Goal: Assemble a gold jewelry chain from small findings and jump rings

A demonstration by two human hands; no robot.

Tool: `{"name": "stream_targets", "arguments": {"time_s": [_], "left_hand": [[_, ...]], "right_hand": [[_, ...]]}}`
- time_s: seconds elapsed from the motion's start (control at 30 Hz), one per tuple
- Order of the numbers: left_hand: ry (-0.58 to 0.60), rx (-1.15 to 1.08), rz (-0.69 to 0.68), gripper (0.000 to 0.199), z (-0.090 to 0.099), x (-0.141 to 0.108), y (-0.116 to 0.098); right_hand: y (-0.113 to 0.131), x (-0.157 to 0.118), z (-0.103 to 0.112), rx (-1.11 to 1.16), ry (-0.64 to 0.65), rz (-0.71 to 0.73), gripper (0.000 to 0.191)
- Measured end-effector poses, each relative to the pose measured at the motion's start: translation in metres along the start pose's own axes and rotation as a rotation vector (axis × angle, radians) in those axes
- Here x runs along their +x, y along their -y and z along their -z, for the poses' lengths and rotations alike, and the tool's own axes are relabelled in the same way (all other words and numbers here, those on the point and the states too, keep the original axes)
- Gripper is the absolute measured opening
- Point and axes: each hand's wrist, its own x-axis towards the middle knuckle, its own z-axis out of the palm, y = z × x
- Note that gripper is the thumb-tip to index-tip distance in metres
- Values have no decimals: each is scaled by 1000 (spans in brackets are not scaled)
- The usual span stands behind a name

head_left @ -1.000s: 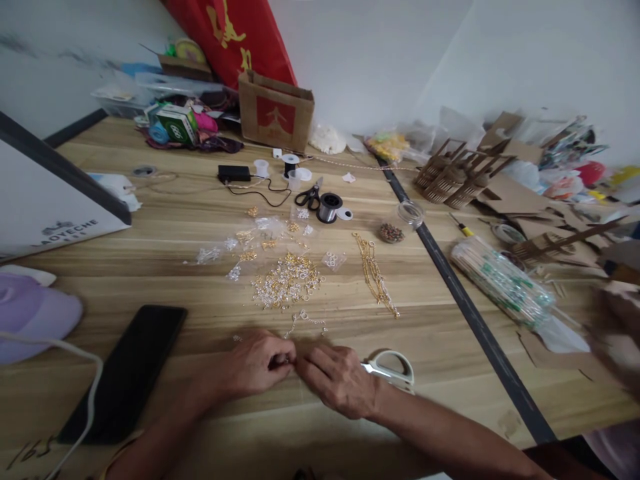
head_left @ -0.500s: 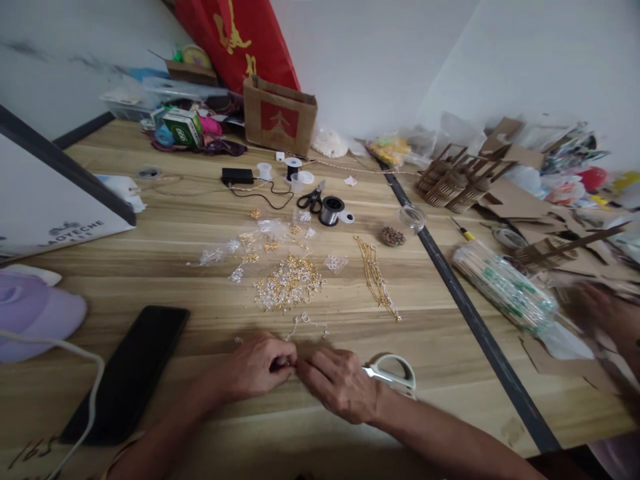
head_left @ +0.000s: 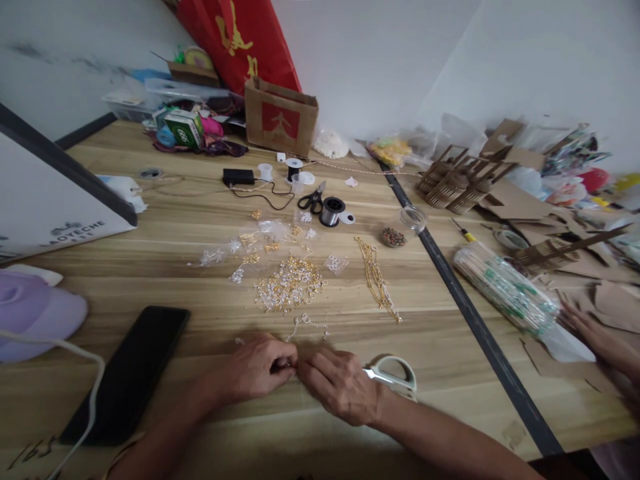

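Observation:
My left hand [head_left: 260, 365] is closed in a pinch near the table's front edge, on something small and silvery that I cannot make out. Fingertip to fingertip with it, my right hand [head_left: 340, 385] is closed too; its curled fingers hide whatever is in them. Just beyond the hands lies a thin silver chain [head_left: 305, 321] with a ring on it. Farther back is a heap of gold and silver jewellery findings [head_left: 289, 285]. White-handled scissors [head_left: 397, 373] lie beside my right wrist, partly under it. Several gold chains [head_left: 376, 283] are laid out to the right.
A black phone [head_left: 130, 373] and a purple cap [head_left: 43, 313] are on the left. Behind the findings stand a wire spool [head_left: 332, 212] and black scissors [head_left: 313, 198]. A jar of beads [head_left: 400, 230] lies near the dark strip. Another person's hand [head_left: 595, 337] rests by the wrapped sticks [head_left: 507, 287].
My two hands stay pinched together in nearly the same place. At the right, the other person's hand has shifted down beside the wrapped sticks.

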Motion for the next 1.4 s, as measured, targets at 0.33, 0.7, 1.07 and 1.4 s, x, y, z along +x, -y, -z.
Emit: {"name": "stream_targets", "arguments": {"time_s": [0.33, 0.7, 1.07, 1.4], "left_hand": [[29, 1, 17, 9, 2, 1, -2], [17, 13, -4, 11, 0, 1, 0], [33, 2, 22, 11, 3, 2, -4], [51, -25, -6, 9, 2, 4, -3]], "right_hand": [[0, 1, 0, -6, 11, 13, 24], [0, 1, 2, -19, -1, 19, 26], [0, 0, 0, -20, 17, 7, 25], [0, -1, 0, -28, 14, 17, 24]]}}
